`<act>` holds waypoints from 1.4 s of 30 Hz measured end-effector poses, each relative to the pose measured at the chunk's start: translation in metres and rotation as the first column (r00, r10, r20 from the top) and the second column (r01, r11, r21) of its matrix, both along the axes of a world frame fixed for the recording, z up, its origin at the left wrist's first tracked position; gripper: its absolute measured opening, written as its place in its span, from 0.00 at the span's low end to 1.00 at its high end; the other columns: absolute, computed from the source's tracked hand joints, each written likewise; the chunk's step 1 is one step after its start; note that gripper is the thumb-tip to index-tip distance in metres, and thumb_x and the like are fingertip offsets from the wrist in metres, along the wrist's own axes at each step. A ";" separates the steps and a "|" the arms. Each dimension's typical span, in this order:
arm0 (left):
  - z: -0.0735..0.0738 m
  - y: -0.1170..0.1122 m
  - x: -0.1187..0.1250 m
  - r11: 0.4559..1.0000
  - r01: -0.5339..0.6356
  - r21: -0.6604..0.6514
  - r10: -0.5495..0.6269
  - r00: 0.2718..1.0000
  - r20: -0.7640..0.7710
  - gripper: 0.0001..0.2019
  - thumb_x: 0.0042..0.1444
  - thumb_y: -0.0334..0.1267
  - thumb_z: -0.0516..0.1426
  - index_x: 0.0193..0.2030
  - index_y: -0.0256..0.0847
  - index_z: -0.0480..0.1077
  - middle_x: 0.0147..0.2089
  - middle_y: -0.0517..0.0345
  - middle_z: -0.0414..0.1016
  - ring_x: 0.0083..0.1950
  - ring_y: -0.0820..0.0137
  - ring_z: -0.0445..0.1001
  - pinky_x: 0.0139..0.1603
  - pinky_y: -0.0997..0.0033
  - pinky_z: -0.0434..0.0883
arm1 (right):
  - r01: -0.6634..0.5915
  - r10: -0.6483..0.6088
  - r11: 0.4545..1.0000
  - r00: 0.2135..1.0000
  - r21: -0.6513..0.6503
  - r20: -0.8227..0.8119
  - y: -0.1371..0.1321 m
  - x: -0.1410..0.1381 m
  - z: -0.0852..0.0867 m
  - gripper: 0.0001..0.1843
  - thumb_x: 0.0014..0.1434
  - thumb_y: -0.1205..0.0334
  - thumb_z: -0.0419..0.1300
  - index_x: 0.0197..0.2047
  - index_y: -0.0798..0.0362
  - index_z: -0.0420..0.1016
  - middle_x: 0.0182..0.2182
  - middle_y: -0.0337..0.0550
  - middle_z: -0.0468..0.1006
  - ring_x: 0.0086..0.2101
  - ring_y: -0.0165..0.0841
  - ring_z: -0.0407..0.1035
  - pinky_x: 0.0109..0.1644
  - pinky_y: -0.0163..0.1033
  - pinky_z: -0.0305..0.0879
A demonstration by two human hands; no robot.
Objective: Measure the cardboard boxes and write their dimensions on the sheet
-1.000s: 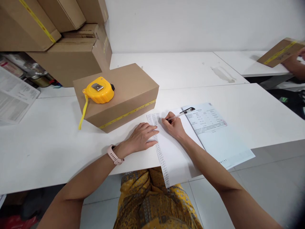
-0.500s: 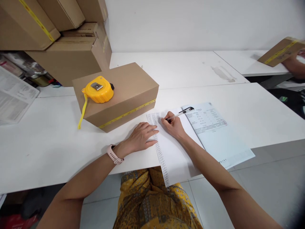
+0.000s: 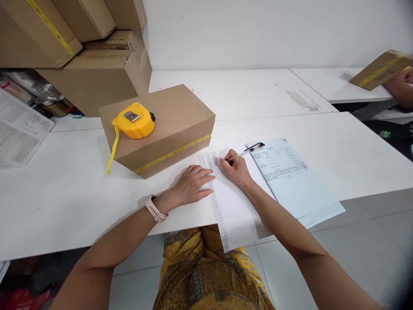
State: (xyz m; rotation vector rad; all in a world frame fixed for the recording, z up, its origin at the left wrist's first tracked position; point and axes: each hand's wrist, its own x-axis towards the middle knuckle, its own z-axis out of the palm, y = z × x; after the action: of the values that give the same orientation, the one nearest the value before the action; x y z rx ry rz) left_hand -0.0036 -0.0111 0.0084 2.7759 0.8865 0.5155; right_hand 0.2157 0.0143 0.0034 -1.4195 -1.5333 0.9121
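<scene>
My right hand (image 3: pixel 237 171) is closed around a pen (image 3: pixel 248 150) with a clear barrel and black clip, its writing end near the upper part of a white sheet of paper (image 3: pixel 237 215). Columns of small handwriting run down the sheet's left side. My left hand (image 3: pixel 192 184) lies flat with fingers spread, its fingertips on the sheet's left edge. The sheet's lower end hangs past the table edge. Beyond my left hand sits a closed cardboard box (image 3: pixel 167 118) with yellow tape, and a yellow tape measure (image 3: pixel 135 120) rests on top of it.
A pale blue printed form (image 3: pixel 300 189) lies right of the sheet, overhanging the white table (image 3: pixel 80 189). Stacked cardboard boxes (image 3: pixel 93 73) stand at the back left, near a clear holder with papers (image 3: pixel 21 129). At far right, another person's hand (image 3: pixel 402 86) is at a taped box (image 3: pixel 376 71).
My right hand and the pen have shifted very slightly to the right along the sheet. My left hand stays in place.
</scene>
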 end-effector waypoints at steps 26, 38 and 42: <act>0.001 0.000 0.001 1.000 -0.006 0.001 0.006 1.000 -0.013 0.17 0.63 0.44 0.61 0.56 0.40 0.74 0.60 0.48 0.76 0.56 0.57 0.70 0.57 0.54 0.66 | -0.004 0.003 1.000 0.999 0.013 0.047 0.001 0.000 0.000 0.12 0.56 0.57 0.60 0.28 0.48 0.60 0.18 0.29 0.58 0.22 0.27 0.52 0.28 0.37 0.48; 0.000 -0.001 0.001 1.000 -0.013 0.024 0.013 1.000 -0.011 0.17 0.63 0.44 0.61 0.55 0.39 0.74 0.59 0.49 0.76 0.55 0.57 0.71 0.57 0.54 0.67 | -0.010 0.010 1.000 0.999 0.002 0.034 0.002 0.001 -0.001 0.11 0.56 0.58 0.59 0.27 0.48 0.60 0.18 0.29 0.58 0.22 0.27 0.52 0.28 0.37 0.47; 0.001 -0.001 0.001 1.000 -0.007 0.021 0.007 1.000 -0.007 0.17 0.63 0.44 0.62 0.55 0.39 0.74 0.59 0.48 0.76 0.55 0.57 0.71 0.57 0.54 0.67 | -0.006 0.006 1.000 1.000 0.013 0.025 0.002 0.001 0.001 0.11 0.55 0.59 0.59 0.27 0.48 0.59 0.18 0.29 0.57 0.22 0.27 0.51 0.28 0.37 0.47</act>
State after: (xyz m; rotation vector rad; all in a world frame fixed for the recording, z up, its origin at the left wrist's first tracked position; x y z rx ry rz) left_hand -0.0028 -0.0119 0.0089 2.7960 0.8982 0.5196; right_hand 0.2164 0.0164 0.0040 -1.4225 -1.5602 0.8889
